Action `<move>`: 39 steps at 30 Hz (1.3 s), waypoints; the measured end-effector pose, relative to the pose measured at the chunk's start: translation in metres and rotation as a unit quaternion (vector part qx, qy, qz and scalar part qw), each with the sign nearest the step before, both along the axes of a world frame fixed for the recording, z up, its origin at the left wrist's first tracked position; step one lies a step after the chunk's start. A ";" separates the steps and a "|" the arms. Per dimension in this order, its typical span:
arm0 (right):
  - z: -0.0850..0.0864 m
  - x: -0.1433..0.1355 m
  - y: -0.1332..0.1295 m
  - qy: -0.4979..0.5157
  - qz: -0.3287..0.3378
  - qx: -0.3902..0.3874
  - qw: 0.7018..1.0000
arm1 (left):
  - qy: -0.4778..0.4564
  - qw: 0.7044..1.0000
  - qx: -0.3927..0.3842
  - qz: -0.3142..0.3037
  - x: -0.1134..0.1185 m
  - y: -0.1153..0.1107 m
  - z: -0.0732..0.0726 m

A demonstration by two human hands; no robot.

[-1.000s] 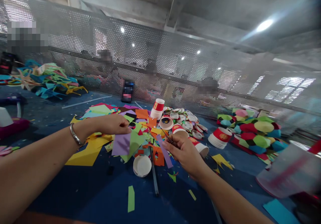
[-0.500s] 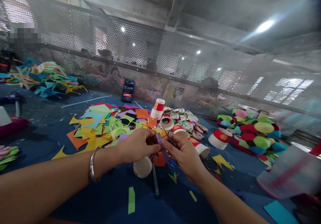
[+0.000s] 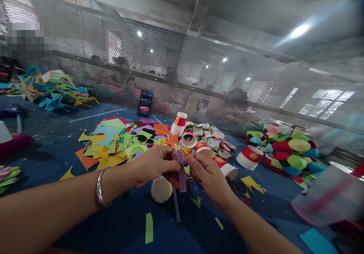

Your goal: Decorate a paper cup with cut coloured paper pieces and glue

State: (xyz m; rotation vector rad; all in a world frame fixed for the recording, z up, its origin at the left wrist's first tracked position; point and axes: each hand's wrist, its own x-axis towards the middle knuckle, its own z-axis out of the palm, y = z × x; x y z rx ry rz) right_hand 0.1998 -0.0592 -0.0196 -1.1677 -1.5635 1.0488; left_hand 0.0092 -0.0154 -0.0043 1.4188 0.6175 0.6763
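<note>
A narrow purple paper strip (image 3: 182,174) stands upright, pinched between the thumb and fingers of my left hand (image 3: 159,163). My right hand (image 3: 206,172) is closed just right of the strip, around small scissors (image 3: 183,150); little more than a thin blade shows past the fingers. Beneath the hands, a pale paper cup piece (image 3: 162,190) lies on the blue table (image 3: 113,227), beside a clear pen-like stick (image 3: 176,204). An orange paper scrap lies partly hidden behind the strip.
Beyond my hands spreads a heap of coloured paper scraps (image 3: 113,132). Red and white paper cups (image 3: 179,123) and several cut cup rings (image 3: 212,134) lie right of it. A translucent container (image 3: 327,193) stands at right. A phone (image 3: 145,103) leans against the perforated screen (image 3: 184,64).
The purple strip now shows as a straight, upright narrow piece at my left fingers. My right hand has turned slightly, and the scissors are less visible than before.
</note>
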 end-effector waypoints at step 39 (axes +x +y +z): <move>0.004 0.004 -0.004 -0.027 0.017 -0.027 0.999 | -0.004 0.995 -0.062 -0.079 -0.007 0.003 0.000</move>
